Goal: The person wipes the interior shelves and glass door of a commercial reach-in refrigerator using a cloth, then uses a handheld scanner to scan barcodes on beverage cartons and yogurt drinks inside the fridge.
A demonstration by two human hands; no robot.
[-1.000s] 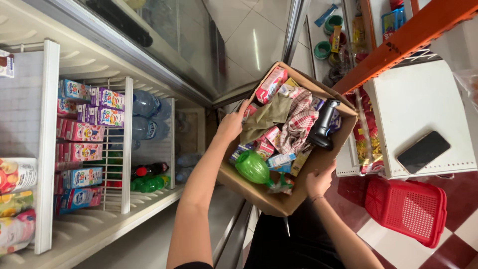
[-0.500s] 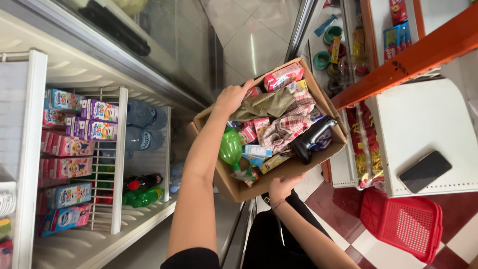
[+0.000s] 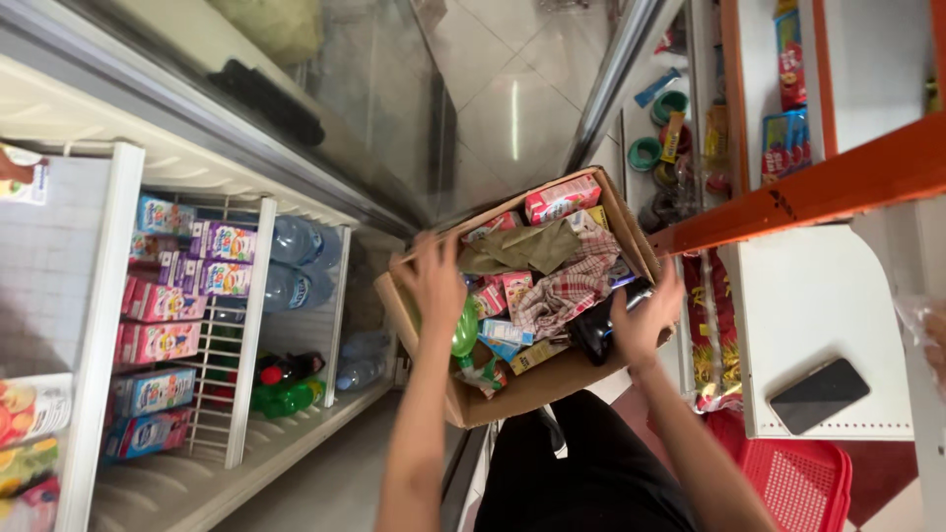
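Beside the open fridge, the cardboard box of packets rests against the person's lap. Left hand spreads open over its left edge; right hand lies open on its right edge.

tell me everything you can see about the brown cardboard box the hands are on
The brown cardboard box is open-topped, flaps folded outward, and looks like plain corrugated card, somewhat worn. It sits tilted in the view, in front of the person's dark-clothed body, beside the open chest freezer. It is crammed with small colourful packets, a checked cloth, an olive cloth, a green bottle and a dark bottle. The left hand lies over its near-left rim; the right hand is at its right edge.
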